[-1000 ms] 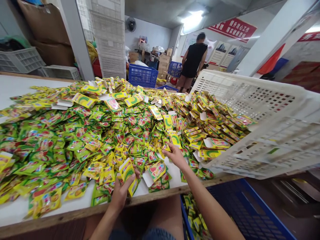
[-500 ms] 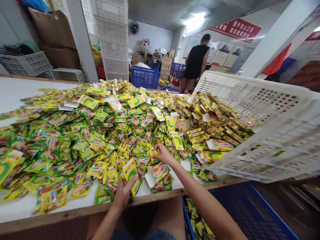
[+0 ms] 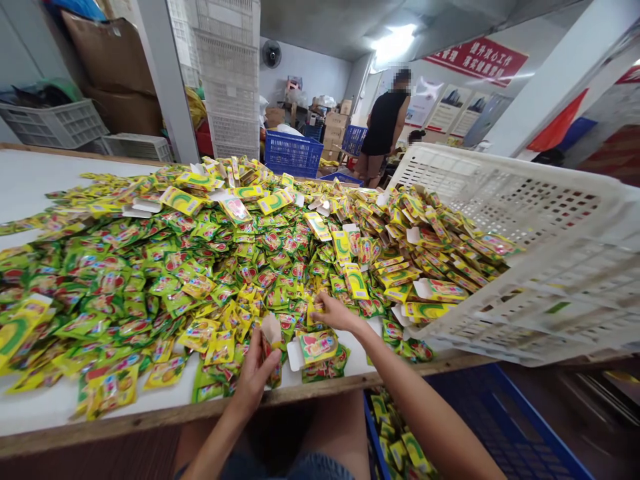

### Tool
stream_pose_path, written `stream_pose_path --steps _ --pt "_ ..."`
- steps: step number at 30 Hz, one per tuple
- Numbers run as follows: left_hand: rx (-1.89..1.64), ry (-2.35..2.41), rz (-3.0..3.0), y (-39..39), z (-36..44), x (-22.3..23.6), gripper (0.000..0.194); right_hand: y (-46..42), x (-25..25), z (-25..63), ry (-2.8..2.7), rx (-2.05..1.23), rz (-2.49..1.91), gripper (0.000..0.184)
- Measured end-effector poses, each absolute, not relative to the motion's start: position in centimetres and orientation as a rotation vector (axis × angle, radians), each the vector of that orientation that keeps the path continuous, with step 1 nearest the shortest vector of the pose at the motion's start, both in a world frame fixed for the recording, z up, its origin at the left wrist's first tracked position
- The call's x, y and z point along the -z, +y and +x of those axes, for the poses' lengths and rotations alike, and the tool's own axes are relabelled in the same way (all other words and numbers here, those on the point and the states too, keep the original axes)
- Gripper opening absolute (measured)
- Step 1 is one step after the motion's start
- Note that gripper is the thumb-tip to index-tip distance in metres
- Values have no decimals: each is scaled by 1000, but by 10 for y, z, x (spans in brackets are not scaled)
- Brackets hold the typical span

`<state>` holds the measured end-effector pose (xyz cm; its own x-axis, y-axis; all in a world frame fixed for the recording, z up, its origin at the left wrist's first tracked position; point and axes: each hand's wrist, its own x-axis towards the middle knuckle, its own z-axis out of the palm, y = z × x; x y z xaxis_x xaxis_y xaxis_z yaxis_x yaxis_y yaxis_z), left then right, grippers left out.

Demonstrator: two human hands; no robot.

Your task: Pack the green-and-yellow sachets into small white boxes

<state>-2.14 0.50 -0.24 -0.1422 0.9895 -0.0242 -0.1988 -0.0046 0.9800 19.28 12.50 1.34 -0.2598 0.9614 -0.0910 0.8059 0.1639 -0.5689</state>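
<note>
A big heap of green and yellow sachets (image 3: 200, 267) and small flat cartons covers the white table (image 3: 30, 180). My left hand (image 3: 257, 373) is closed round a small carton (image 3: 273, 333) held upright near the table's front edge, its open flap upward. My right hand (image 3: 333, 312) pinches a yellow sachet (image 3: 313, 310) at the near edge of the heap. Between my hands lies an open carton (image 3: 315, 347) flat on the table.
A white plastic crate (image 3: 525, 220) lies tipped on the table's right end, cartons spilling from it. A blue crate (image 3: 480, 427) with filled cartons stands under the table edge. A person in black stands beyond the table near blue baskets (image 3: 293, 150). Stacked white crates (image 3: 227, 73) rise behind.
My right hand drew back from the heap's cartons toward me and closed on a yellow sachet. My left hand turned its carton upright, showing the open flap.
</note>
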Motion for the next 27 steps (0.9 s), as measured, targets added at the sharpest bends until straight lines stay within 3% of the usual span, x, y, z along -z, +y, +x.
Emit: stream_pose_path --steps 5,12,16,21,27 --pt "-1340 1110 1031 8 -19 1 57 123 -6 200 -2065 -861 -1592 28" --pt "-1256 1060 1059 3 -26 -11 29 120 -13 205 -1867 -911 -1503 25" --pt "-1259 916 980 3 -26 -18 31 109 -32 200 -1782 -937 -1404 27" --pt "-1193 841 1082 5 -26 -10 30 79 -45 161 -1558 -1195 -1155 28" --pt "-1268 1003 934 4 -25 4 41 51 -26 107 -1517 -783 -1308 24"
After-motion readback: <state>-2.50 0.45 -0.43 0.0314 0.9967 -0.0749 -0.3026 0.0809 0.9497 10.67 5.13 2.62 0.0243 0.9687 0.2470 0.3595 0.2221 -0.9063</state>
